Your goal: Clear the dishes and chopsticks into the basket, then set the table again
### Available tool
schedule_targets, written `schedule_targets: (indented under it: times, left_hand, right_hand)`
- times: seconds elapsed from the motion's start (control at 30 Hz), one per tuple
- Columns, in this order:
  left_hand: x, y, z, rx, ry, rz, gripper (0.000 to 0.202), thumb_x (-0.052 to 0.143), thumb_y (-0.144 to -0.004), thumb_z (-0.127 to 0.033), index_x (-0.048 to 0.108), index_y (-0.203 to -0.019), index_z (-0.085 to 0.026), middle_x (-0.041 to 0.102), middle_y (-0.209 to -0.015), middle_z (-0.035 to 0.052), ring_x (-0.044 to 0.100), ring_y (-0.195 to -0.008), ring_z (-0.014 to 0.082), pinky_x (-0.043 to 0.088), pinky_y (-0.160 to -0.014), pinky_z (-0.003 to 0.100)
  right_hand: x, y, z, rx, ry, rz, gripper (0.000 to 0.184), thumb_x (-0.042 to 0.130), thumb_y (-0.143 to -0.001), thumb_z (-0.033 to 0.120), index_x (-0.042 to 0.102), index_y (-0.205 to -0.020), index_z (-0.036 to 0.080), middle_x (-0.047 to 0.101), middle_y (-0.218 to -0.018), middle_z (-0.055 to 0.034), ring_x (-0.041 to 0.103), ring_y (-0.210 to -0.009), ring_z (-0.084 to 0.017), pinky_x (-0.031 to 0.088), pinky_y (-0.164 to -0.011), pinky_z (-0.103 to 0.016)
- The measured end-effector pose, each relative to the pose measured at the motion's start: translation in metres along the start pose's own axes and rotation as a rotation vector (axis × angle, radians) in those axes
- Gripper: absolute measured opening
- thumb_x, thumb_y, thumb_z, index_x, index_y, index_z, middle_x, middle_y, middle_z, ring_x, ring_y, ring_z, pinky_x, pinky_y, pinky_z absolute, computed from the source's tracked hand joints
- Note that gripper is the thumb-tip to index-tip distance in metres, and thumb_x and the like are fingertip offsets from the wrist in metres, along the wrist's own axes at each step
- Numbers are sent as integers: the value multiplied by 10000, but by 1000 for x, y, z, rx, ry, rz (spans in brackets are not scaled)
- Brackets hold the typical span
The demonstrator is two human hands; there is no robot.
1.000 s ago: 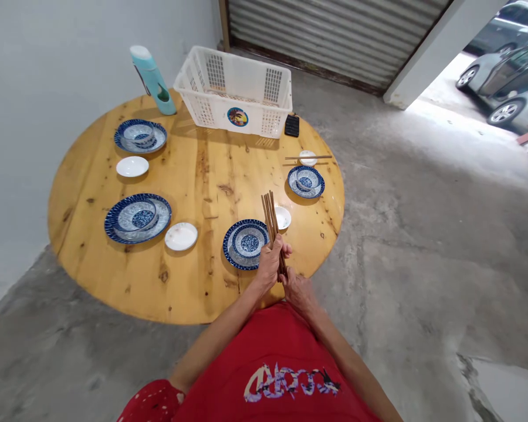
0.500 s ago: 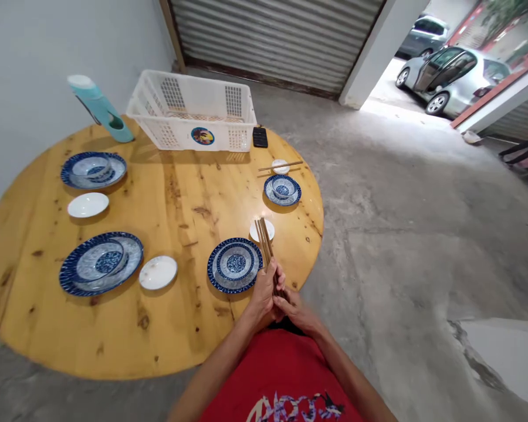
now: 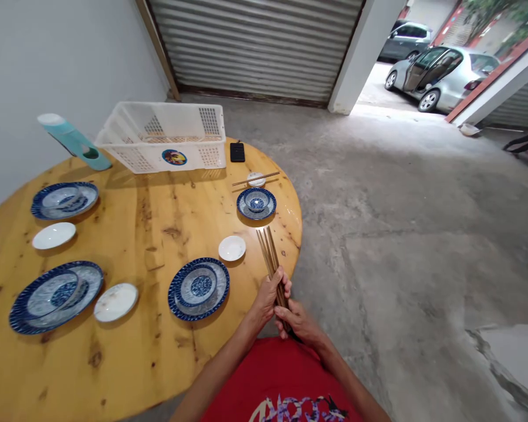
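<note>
Both hands grip a bundle of several brown chopsticks (image 3: 267,251) that points up and away over the edge of the round wooden table (image 3: 158,234). My left hand (image 3: 268,296) wraps the sticks from the left; my right hand (image 3: 297,319) holds their lower ends. Just left of them sits a blue patterned plate with a bowl (image 3: 198,288) and a small white saucer (image 3: 232,248). Farther off, another blue plate with a bowl (image 3: 256,203) has a saucer behind it with a pair of chopsticks (image 3: 255,179) laid across.
Two more blue plate-and-bowl settings (image 3: 55,296) (image 3: 64,198), each with a white saucer (image 3: 115,302) (image 3: 53,235), lie on the left. A white plastic basket (image 3: 165,139), a teal bottle (image 3: 73,142) and a black phone-like object (image 3: 237,152) stand at the back. Concrete floor lies to the right.
The view has swung right, so the table sits further left in frame. Both hands stay closed on the chopstick bundle, now over the table's right edge beside the nearest plate.
</note>
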State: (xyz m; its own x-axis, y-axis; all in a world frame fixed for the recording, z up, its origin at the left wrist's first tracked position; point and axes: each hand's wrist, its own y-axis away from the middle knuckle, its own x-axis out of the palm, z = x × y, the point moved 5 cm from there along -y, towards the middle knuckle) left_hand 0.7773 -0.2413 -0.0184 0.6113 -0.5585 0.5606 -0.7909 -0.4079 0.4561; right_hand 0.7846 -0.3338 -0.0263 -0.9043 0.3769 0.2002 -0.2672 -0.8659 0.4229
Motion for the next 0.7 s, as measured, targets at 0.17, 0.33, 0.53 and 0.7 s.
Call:
schedule_targets:
  times: [0.17, 0.33, 0.53, 0.7]
  left_hand:
    - [83, -39, 27, -17, 31, 51, 520, 777, -660, -611, 512, -713, -166, 529, -564, -45, 468, -450, 56, 363, -451, 185]
    - [153, -79, 52, 2, 157, -6, 486, 840, -627, -510, 531, -761, -160, 502, -563, -67, 428, -441, 30, 389, -479, 170]
    - [195, -109, 69, 101, 100, -119, 469, 820, -660, -485, 469, -690, -175, 410, -504, -94, 292, -394, 8, 267, -411, 158]
    - [220, -135, 77, 107, 34, -161, 470, 749, -694, -576, 508, -672, -174, 308, -414, -112, 197, -357, 15, 159, -383, 183]
  right_hand:
    - [-94, 24, 12, -75, 30, -40, 481, 559, -839, 644, 512, -739, 177, 534, -589, 31, 461, -426, -72, 360, -447, -209]
    - [-181, 51, 9, -105, 156, -90, 367, 494, -888, 563, 441, -800, 211, 478, -574, 65, 400, -419, -82, 319, -438, -219]
    - [-248, 60, 0, -191, 584, -268, 198, 456, -887, 395, 522, -833, 216, 557, -634, 2, 505, -568, -166, 361, -552, -282]
    - [-281, 48, -6, -200, 659, -313, 221, 462, -884, 406, 526, -765, 231, 599, -632, -20, 535, -568, -186, 362, -559, -296]
